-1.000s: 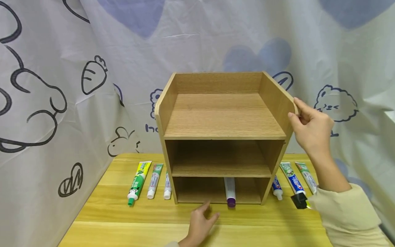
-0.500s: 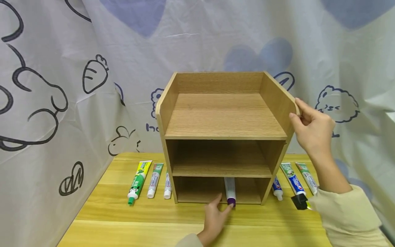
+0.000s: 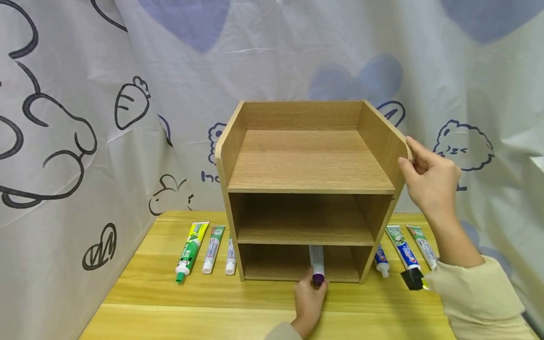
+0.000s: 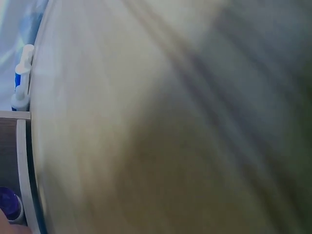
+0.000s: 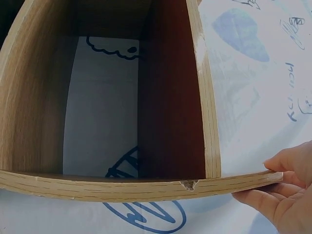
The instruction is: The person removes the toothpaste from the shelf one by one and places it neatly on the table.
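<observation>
A wooden desktop shelf (image 3: pixel 312 160) stands on the table, with a top tray and two compartments below. In the lower compartment lies a white toothpaste tube (image 3: pixel 316 257), its purple cap (image 3: pixel 318 280) at the front edge. My left hand (image 3: pixel 309 301) pinches the cap end between thumb and fingers; the left wrist view catches only the purple cap (image 4: pixel 9 202) and a bit of finger. My right hand (image 3: pixel 433 182) grips the top front corner of the shelf's right side panel. In the right wrist view, thumb and fingers clasp that panel's edge (image 5: pixel 136 189) from both sides.
Left of the shelf lie a green-and-yellow toothpaste tube (image 3: pixel 191 252) and two white-capped ones, one partly hidden. More toothpaste tubes (image 3: pixel 403 248) lie to its right, near a black piece (image 3: pixel 412 279) by the right sleeve. A patterned curtain (image 3: pixel 276 56) hangs behind.
My left hand has moved right along the shelf's front to the purple-capped toothpaste tube and closed its fingers around the cap end. My right hand has kept its grip on the panel.
</observation>
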Demonstrator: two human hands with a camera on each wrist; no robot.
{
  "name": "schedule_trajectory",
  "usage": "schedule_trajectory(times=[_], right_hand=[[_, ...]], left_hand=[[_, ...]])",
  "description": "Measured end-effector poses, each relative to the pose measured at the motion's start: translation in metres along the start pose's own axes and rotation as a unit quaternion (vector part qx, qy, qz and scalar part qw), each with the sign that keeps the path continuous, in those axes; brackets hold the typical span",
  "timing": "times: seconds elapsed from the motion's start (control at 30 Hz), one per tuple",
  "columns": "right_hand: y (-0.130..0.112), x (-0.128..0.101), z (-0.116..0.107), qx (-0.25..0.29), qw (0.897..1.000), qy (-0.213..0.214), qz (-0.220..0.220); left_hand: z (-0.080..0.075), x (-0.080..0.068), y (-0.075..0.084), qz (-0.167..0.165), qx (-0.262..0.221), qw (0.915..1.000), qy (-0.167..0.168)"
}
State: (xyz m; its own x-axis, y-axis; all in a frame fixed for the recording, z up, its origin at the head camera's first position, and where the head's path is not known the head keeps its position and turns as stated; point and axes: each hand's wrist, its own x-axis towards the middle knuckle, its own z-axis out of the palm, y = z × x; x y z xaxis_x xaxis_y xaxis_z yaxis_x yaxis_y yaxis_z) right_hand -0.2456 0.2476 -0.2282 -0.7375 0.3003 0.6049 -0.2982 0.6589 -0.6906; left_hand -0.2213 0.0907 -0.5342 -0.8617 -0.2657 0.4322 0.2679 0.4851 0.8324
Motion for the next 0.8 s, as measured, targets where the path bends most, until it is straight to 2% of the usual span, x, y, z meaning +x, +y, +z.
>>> schedule_trajectory(times=[0.17,0.37,0.57,0.8], right_hand=[[-0.001,-0.001,0.0,-0.001,1.0,0.004,-0.006],[0.0,0.0,0.001,0.0,1.0,0.004,-0.005],[0.0,-0.001,0.001,0.004,1.0,0.007,-0.009],[0.0,-0.001,0.001,0.009,1.0,0.009,-0.01]], left_hand=[[0.004,-0.002,-0.002,0.013,0.017,0.9997,0.009],[0.01,-0.001,0.001,-0.002,0.058,0.9982,0.017],[0.014,-0.001,0.004,-0.012,0.116,0.9932,0.003],[0.017,-0.001,0.008,-0.016,0.133,0.9909,0.007]])
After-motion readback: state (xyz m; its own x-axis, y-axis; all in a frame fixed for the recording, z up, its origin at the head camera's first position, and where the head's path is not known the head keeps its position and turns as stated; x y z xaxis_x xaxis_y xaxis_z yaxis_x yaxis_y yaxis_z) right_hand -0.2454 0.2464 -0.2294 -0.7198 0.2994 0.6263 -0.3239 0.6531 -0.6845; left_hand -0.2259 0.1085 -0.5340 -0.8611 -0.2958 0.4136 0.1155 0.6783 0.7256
